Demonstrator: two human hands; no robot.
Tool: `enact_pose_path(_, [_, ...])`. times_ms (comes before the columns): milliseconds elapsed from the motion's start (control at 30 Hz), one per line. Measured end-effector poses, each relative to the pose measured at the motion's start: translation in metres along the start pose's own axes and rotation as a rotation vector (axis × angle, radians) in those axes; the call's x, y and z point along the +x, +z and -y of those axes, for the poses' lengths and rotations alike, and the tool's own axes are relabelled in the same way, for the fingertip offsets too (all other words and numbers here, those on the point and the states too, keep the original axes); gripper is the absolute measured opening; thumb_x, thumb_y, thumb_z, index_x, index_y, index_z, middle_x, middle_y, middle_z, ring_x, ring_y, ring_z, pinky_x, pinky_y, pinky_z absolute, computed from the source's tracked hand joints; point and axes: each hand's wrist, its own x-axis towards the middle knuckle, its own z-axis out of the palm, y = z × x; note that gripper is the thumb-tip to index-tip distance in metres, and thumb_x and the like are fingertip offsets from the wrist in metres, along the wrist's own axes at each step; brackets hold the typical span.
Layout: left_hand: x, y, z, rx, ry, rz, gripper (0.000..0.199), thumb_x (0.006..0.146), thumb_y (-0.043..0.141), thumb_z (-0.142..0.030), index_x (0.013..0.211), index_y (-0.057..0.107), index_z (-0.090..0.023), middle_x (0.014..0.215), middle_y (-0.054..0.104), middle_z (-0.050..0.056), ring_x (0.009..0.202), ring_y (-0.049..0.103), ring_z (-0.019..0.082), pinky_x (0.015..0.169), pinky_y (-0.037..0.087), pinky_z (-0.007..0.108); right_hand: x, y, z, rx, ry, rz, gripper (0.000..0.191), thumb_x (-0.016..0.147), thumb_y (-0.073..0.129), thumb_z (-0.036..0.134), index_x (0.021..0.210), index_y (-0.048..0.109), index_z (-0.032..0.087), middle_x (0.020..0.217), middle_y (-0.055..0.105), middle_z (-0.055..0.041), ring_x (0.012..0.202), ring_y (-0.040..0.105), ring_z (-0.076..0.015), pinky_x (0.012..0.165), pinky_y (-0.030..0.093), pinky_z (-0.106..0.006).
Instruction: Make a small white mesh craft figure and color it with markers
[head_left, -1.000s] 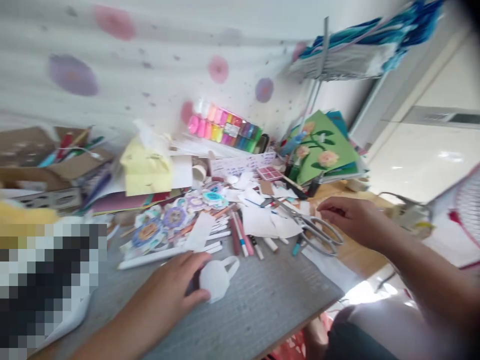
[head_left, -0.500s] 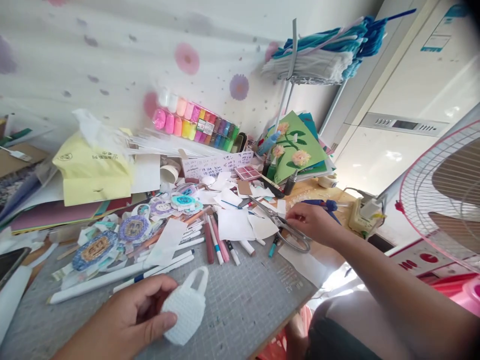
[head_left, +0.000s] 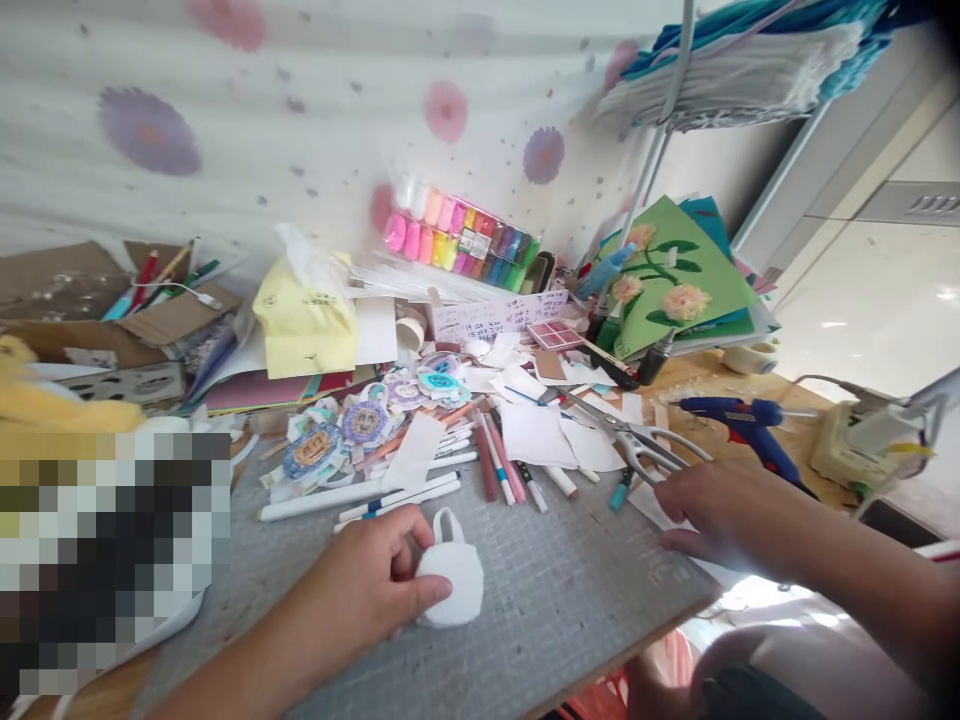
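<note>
I had my left grip [head_left: 379, 575] closed on the left edge of the white looped piece [head_left: 460, 585], over the grey mat [head_left: 544, 605]. My right grip [head_left: 716, 505] was at the scissors [head_left: 616, 425]; I could not tell whether it held them. I judged the piece light and easily creased, best pinched by its body, clear of the thin loop [head_left: 458, 528].

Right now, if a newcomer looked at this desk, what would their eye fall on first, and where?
Probably the pack of rainbow-coloured pieces at the back, before the flowered backdrop, with the green sheet of pinkish flowers slanting to its right. Nearer, over the grey mat, the left hand holds a small white piece with a loop, and the right hand is at the scissors.
</note>
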Motion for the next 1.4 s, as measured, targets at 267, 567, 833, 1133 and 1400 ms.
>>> enact_pose_path(267, [0.015,-0.029,0.006,0.499,0.312,-0.554,0.03,0.077,0.059,-0.031,0.105,0.067,-0.021,0.104,0.061,0.01,0.097,0.054,0.031,0.084,0.039,0.042,0.008,-0.015,0.01,0.136,-0.007,-0.027,0.018,0.081,0.06,0.032,0.065,0.062,0.024,0.064,0.066,-0.0027,0.058,0.058,-0.0201,0.051,0.03,-0.029])
enact_pose_path(567, [0.008,-0.033,-0.028,0.221,0.358,-0.463,0.019,0.082,0.051,-0.026,0.071,0.064,-0.018,0.097,0.06,0.008,0.098,0.05,0.028,0.093,0.034,0.045,0.044,-0.053,0.068,0.753,-0.186,-0.294,0.013,0.084,0.056,0.027,0.086,0.066,0.02,0.084,0.067,-0.0048,0.074,0.061,-0.017,0.065,0.047,-0.028])
enact_pose_path(833, [0.008,-0.013,-0.063,-0.34,0.351,-0.086,0.018,0.083,0.052,-0.032,0.08,0.059,-0.016,0.074,0.057,0.002,0.066,0.057,0.015,0.058,0.046,0.027,0.061,-0.036,0.104,1.504,-0.334,-0.065,0.05,0.072,0.069,0.02,0.12,0.053,0.019,0.094,0.068,-0.0038,0.083,0.062,-0.0165,0.073,0.048,-0.031])
enact_pose_path(1133, [0.013,0.002,-0.029,-0.229,0.569,-0.412,0.026,0.083,0.061,-0.029,0.108,0.057,-0.025,0.118,0.055,0.006,0.114,0.051,0.024,0.097,0.039,0.038,0.058,-0.026,0.113,1.846,-0.178,-0.031,0.04,0.069,0.072,0.013,0.106,0.061,0.021,0.073,0.064,0.0043,0.065,0.059,-0.0088,0.062,0.045,-0.023])
enact_pose_path(1400, [0.01,0.02,-0.031,-0.438,0.315,-0.172,0.016,0.078,0.068,-0.035,0.082,0.063,-0.021,0.073,0.063,-0.002,0.068,0.056,0.015,0.063,0.042,0.024,0.064,-0.02,0.124,1.588,-0.107,-0.206,0.042,0.069,0.069,0.016,0.11,0.06,0.021,0.082,0.059,0.0002,0.073,0.054,-0.0133,0.069,0.046,-0.03])
